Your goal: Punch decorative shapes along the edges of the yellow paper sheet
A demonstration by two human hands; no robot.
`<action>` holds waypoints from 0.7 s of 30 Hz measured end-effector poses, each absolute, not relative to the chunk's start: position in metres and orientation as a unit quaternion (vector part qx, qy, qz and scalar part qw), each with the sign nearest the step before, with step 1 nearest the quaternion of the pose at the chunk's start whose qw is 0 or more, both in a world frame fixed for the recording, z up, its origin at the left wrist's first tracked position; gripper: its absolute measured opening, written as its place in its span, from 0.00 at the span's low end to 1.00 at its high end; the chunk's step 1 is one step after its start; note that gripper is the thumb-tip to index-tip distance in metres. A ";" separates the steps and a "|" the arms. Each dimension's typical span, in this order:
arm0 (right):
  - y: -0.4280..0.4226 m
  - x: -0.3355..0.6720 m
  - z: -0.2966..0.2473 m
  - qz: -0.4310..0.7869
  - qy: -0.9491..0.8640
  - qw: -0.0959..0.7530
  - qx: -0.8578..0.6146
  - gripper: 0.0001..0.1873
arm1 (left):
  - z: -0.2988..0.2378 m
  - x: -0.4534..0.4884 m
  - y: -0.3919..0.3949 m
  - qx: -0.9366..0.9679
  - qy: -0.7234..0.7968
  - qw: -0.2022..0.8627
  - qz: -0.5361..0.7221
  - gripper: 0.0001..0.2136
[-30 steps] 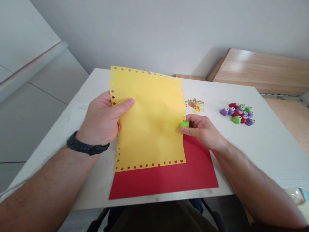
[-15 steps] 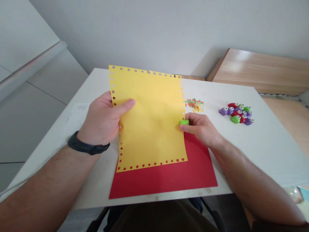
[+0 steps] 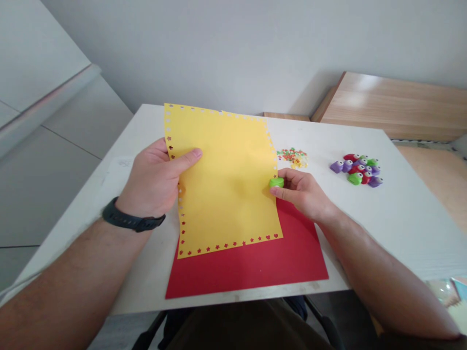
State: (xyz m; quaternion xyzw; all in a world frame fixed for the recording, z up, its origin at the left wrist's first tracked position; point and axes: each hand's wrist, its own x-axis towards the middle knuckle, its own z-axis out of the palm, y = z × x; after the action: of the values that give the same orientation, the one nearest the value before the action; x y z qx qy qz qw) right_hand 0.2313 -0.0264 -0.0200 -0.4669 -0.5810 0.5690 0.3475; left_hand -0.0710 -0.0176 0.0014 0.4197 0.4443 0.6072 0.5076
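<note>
A yellow sheet of paper [image 3: 229, 184] is held up and tilted in front of me, with small shapes such as stars and hearts cut along its edges. My left hand [image 3: 156, 180] grips its left edge, thumb on the front face and fingers behind. At the right edge, my right hand [image 3: 299, 189] is closed on a small green craft hole punch [image 3: 276, 182], which sits over the paper's margin. Below the lower part of the yellow sheet lies a red sheet [image 3: 248, 272] on the white table [image 3: 379, 233].
Several purple, red and green craft punches [image 3: 355, 170] are grouped on the table at the right. A small pile of coloured paper cut-outs [image 3: 294, 156] lies behind my right hand. Beyond the table stands a wooden cabinet [image 3: 394, 104] against the grey wall.
The yellow sheet's top edge has tipped down and away slightly, and its right edge bends more. My right hand has shifted a little up and left with the green punch.
</note>
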 end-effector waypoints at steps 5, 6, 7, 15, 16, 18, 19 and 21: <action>-0.027 0.234 -0.020 0.570 -0.587 0.349 -0.457 0.16 | 0.002 -0.071 -0.018 0.417 0.451 0.506 0.605 0.21; -0.027 0.234 -0.020 0.573 -0.583 0.355 -0.454 0.16 | 0.003 -0.071 -0.018 0.416 0.451 0.507 0.605 0.21; -0.026 0.235 -0.020 0.577 -0.578 0.361 -0.451 0.16 | 0.003 -0.071 -0.018 0.415 0.451 0.508 0.605 0.21; -0.024 0.240 -0.019 0.601 -0.527 0.402 -0.447 0.17 | 0.003 -0.071 -0.017 0.406 0.452 0.516 0.604 0.20; -0.024 0.241 -0.018 0.601 -0.524 0.407 -0.447 0.17 | 0.003 -0.071 -0.017 0.406 0.452 0.515 0.605 0.20; -0.024 0.242 -0.017 0.599 -0.523 0.412 -0.445 0.16 | 0.003 -0.072 -0.017 0.408 0.454 0.514 0.603 0.20; -0.023 0.242 -0.017 0.598 -0.524 0.412 -0.445 0.15 | 0.003 -0.072 -0.017 0.408 0.455 0.513 0.603 0.20; -0.023 0.244 -0.016 0.593 -0.525 0.414 -0.449 0.15 | 0.003 -0.072 -0.017 0.406 0.458 0.511 0.604 0.21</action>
State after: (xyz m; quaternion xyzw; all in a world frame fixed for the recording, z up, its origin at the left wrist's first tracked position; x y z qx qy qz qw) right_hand 0.2437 -0.0227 -0.0165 -0.4489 -0.5251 0.5929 0.4140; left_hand -0.0718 -0.0175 0.0026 0.4063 0.4578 0.6037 0.5108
